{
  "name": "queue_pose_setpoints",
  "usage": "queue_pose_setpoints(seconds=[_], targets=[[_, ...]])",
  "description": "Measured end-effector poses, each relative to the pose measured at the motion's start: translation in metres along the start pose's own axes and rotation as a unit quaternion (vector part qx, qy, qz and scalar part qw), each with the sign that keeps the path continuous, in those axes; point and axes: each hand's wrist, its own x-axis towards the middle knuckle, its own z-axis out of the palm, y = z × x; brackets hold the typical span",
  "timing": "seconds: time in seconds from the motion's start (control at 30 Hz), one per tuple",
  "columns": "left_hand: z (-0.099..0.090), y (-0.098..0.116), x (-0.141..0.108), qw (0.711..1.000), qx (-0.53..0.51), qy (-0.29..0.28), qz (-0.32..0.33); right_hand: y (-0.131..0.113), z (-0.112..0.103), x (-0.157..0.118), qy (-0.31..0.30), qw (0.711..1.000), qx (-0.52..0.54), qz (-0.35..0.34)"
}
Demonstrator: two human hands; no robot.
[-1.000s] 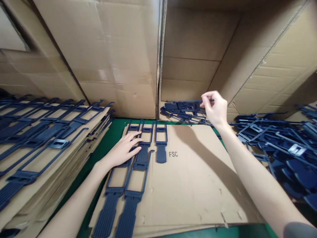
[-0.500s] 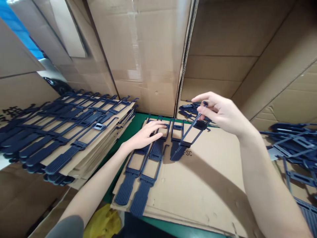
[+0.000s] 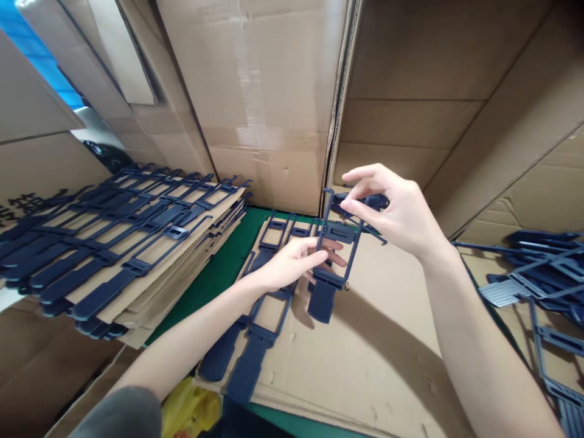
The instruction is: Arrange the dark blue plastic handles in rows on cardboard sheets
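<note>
A dark blue plastic bracket [image 3: 322, 298], with a ribbed paddle end and an open frame with hooked arms, is held above the cardboard. My left hand [image 3: 296, 263] grips it by one side rail, thumb in front and fingers behind the frame. Close to the bracket's upper end hovers my right hand [image 3: 392, 210], its thumb and fingers apart with nothing visible between them. More of these brackets [image 3: 249, 359] lie side by side on the cardboard sheet [image 3: 365, 347], partly hidden under my left hand and forearm.
On the left, a stack of cardboard sheets [image 3: 182, 274] carries rows of similar brackets [image 3: 137, 261]. A tangled heap of brackets [image 3: 542, 274] lies at the right, with a few more behind my right hand. Tall cardboard boxes [image 3: 260, 91] stand behind. A yellow bag [image 3: 191, 407] shows below.
My left hand has moved right from the laid-out brackets and taken hold of the raised one. My right hand has let go of it. The bracket now hangs more upright, turned toward me.
</note>
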Motion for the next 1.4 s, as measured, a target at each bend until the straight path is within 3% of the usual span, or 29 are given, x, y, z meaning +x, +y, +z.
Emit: queue_pose_setpoints(seconds=[0.07, 0.17, 0.27, 0.37, 0.57, 0.8, 1.0, 1.2, 1.4], targets=[[0.002, 0.002, -0.005, 0.999, -0.011, 0.033, -0.032, 0.005, -0.004, 0.001, -0.049, 0.999, -0.017, 0.009], [0.008, 0.002, -0.015, 0.997, 0.007, 0.032, -0.065, 0.016, -0.009, 0.001, -0.215, 0.975, -0.025, 0.056], [0.014, -0.004, -0.026, 0.997, 0.044, -0.007, -0.064, 0.027, -0.011, 0.001, -0.411, 0.906, 0.023, 0.103], [0.021, -0.007, -0.039, 0.995, 0.080, -0.014, -0.062, 0.034, -0.011, 0.001, -0.507, 0.853, 0.065, 0.107], [0.030, -0.005, -0.065, 0.973, 0.209, 0.056, -0.079, 0.037, -0.008, 0.001, -0.508, 0.854, 0.049, 0.105], [0.041, -0.019, -0.091, 0.868, 0.470, 0.156, -0.035, 0.034, 0.015, -0.001, -0.530, 0.831, 0.012, 0.172], [0.042, -0.012, -0.105, 0.807, 0.580, 0.110, -0.023, 0.035, 0.034, -0.005, -0.558, 0.815, -0.031, 0.157], [0.034, -0.022, -0.124, 0.807, 0.589, 0.041, -0.001, 0.041, 0.044, -0.006, -0.567, 0.809, -0.065, 0.137], [0.042, -0.032, -0.132, 0.800, 0.598, 0.048, 0.003, 0.044, 0.052, -0.008, -0.573, 0.799, -0.042, 0.177]])
